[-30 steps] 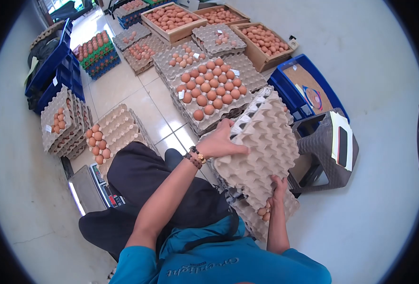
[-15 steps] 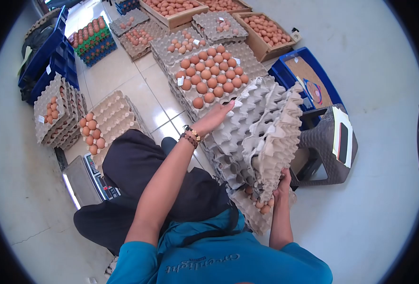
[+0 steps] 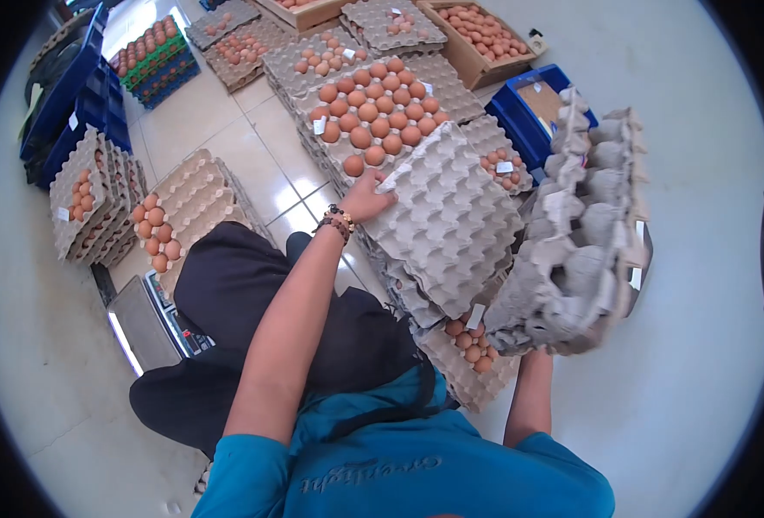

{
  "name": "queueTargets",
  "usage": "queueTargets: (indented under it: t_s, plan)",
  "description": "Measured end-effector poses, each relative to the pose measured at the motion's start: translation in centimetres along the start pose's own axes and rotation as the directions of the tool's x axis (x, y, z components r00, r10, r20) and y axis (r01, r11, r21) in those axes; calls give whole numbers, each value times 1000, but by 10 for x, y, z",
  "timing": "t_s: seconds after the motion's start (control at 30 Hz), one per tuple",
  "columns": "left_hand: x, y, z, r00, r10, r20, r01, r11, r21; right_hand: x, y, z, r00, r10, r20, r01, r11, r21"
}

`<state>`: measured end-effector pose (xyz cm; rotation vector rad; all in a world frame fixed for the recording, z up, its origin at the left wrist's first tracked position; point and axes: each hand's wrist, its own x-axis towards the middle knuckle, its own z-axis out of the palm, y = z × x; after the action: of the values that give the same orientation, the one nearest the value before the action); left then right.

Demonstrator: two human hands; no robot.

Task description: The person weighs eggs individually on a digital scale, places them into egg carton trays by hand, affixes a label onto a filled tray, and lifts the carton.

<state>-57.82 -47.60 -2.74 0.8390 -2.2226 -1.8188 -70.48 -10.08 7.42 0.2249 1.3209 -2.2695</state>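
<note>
Right hand: hidden behind a thick bundle of grey moulded-pulp egg trays (image 3: 572, 233), so grip on it unclear; bundle tilted steeply, probably propped up from below by the forearm side (image 3: 530, 401).
Brown eggs: clustered with a white paper label (image 3: 477, 317) in a grey pulp tray (image 3: 451, 363), on the near side of the left fingers, partly beneath the stack.
Left hand: fingers closed on a corner of a pale grey, bumpy pulp tray (image 3: 447, 211), thumb on top, likely to steady it apart from the bundle.
Grey stack: under that pale tray, probably nested for stability.
Full egg tray: brown eggs (image 3: 378, 116) in rows, just beyond the left fingers, cups keeping them from rolling.
Weighing scale: silver-topped (image 3: 145, 324), well left of the left fingers, on the floor.
Farthest: green and blue plastic egg trays (image 3: 162, 65), beyond and left of the fingers; wooden crate of eggs (image 3: 477, 43), beyond and right, walls containing the loose pile.
</note>
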Motion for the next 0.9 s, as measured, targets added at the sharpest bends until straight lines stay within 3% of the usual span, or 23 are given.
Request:
queueTargets:
  t_s: [0.03, 0.13, 0.17, 0.27, 0.37, 0.5, 0.6, 0.67, 0.73, 0.77, 0.87, 0.9]
  plan:
    - [-9, 14, -1, 999, 16, -39, -13, 998, 64, 0, -6, 4, 1000, -19, 9, 20, 1000, -4]
    - [-3, 15, 4, 996, 93, 3, -93, 996, 17, -1, -18, 17, 998, -58, 26, 59, 998, -31]
    - [-3, 19, 3, 984, 171, 42, -174, 979, 106, -1, -21, 20, 997, -64, 34, 65, 997, -38]
    - [-1, 27, 4, 977, 213, 27, -214, 975, 66, -5, -24, 26, 996, -76, 45, 78, 995, -67]
    - [-18, 56, -9, 991, 99, 85, -89, 990, -108, -18, -27, 25, 997, -73, 35, 76, 992, -100]
    - [-37, 86, -20, 991, 93, 93, -66, 964, -258, -24, -20, 33, 1000, -4, -24, 0, 989, -145]
    - [-45, 95, -18, 980, 187, 61, -154, 922, -354, -11, -9, 22, 984, -162, -71, 108, 869, -482]
    - [-42, 79, -14, 953, 297, 58, -237, 853, -465, -2, 6, 24, 976, -212, -37, 155, 810, -566]
    - [-45, 72, -16, 963, 264, 60, -212, 875, -435, -1, 19, 27, 977, -206, -63, 131, 802, -582]
    - [-49, 73, -17, 970, 234, 60, -191, 894, -405, 2, 24, 23, 983, -184, 0, 147, 781, -607]
    - [-61, 77, -21, 977, 199, 80, -170, 946, -276, 8, 41, 3, 990, -125, -66, 54, 766, -641]
    - [-64, 78, -23, 979, 185, 89, -155, 950, -270, 5, 42, 3, 996, -10, -89, -37, 860, -509]
